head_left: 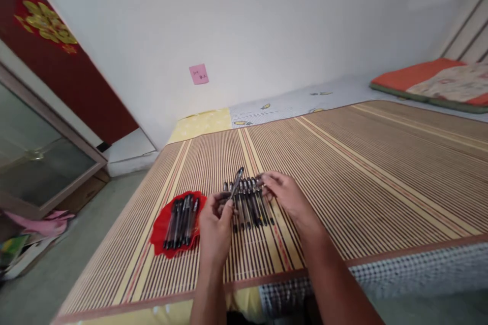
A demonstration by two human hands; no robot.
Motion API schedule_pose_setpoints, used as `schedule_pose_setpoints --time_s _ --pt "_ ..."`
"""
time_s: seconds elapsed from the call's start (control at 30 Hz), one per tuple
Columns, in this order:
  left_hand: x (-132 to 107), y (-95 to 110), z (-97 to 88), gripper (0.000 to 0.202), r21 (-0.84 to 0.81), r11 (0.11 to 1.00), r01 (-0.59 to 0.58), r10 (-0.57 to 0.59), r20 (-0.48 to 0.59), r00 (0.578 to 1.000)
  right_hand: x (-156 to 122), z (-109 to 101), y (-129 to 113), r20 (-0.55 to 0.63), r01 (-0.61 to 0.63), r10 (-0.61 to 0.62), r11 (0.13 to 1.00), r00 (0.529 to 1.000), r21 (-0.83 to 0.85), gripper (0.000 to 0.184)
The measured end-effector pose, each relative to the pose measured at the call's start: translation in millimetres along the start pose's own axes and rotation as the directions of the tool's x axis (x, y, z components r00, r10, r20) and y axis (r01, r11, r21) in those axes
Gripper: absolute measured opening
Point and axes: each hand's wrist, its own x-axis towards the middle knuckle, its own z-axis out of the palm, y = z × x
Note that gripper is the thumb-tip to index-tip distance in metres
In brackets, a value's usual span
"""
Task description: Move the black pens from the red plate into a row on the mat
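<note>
From my remote seat I see a striped mat (335, 167) spread over a broad surface, a pale wall (267, 25) behind it bearing a pink note (199, 74), and orange-and-floral bedding (415, 76) at the far right. A red scalloped plate (158, 228) lies on the mat's left part, carrying a bunch of pens (177, 223) set side by side. Just beside it, the left hand (216, 214) is pinched closed on a single pen (237, 183), which tilts above a row of pens (251, 208) on the mat. The right hand (285, 194) has its fingers curled at that row's right end; I cannot tell whether they grip one. The mat's front edge (400, 254) passes beneath both forearms, and rightward the mat stretches wide toward the bedding
</note>
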Motion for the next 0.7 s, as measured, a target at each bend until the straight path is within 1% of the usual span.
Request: schedule_pose_setpoints --time_s 0.07,0.1,0.17,0.2,0.33,0.4,0.47,0.53,0.57,0.63,0.67,0.7 --pt "-5.2 -2.9 16.0 0.024 -0.001 1.000 0.022 -0.021 0.096 0.995 -2.0 1.3 -2.1 0.110 -0.038 0.034 0.999 0.993 0.032 0.036" --pt "-7.0 -4.9 21.4 0.022 0.015 1.000 0.023 -0.025 0.133 0.991 -2.7 1.3 -2.5 0.139 -0.053 0.046 0.998 0.989 0.047 0.036" --pt "-9.3 -8.1 28.5 0.019 0.045 0.999 0.014 -0.021 0.174 0.985 -3.9 0.7 -3.2 0.152 -0.068 0.056 0.995 0.987 0.073 0.037" --pt "-10.0 -8.8 30.7 0.019 0.054 0.998 0.014 -0.023 0.178 0.984 -4.4 0.4 -3.8 0.149 -0.072 0.059 0.994 0.987 0.083 0.037" --pt "-11.4 -6.2 34.5 0.016 0.057 0.997 0.042 -0.051 0.174 0.983 -7.3 1.5 -7.4 0.183 -0.104 0.085 0.990 0.979 0.095 0.037" --pt "-11.6 -4.1 33.7 0.015 0.042 0.997 0.057 -0.065 0.212 0.975 -9.0 2.3 -8.4 0.202 -0.110 0.087 0.988 0.976 0.108 0.037" --pt "-11.7 -2.9 31.1 0.019 0.007 0.996 0.088 -0.086 0.283 0.955 -10.1 0.6 -7.7 0.199 -0.106 0.079 0.986 0.977 0.125 0.036" --pt "-11.9 -2.9 27.5 0.025 -0.039 0.989 0.144 -0.120 0.367 0.923 -9.8 -5.8 -5.9 0.163 -0.108 0.082 0.982 0.983 0.157 0.034" --pt "-11.9 -3.5 25.6 0.028 -0.056 0.982 0.179 -0.141 0.409 0.902 -9.0 -10.9 -4.7 0.123 -0.113 0.091 0.976 0.988 0.184 0.032" --pt "-11.3 -5.9 22.4 0.032 -0.074 0.966 0.249 -0.185 0.474 0.861 -6.3 -23.5 -2.4 -0.007 -0.102 0.107 0.960 0.994 0.262 0.030" --pt "-10.4 -7.7 21.0 0.033 -0.084 0.958 0.275 -0.201 0.486 0.851 -4.7 -30.1 -1.2 -0.091 -0.077 0.109 0.951 0.990 0.300 0.031" --pt "-9.0 -9.8 19.7 0.034 -0.101 0.951 0.293 -0.211 0.480 0.851 -3.0 -36.3 0.0 -0.178 -0.041 0.104 0.945 0.978 0.326 0.031"
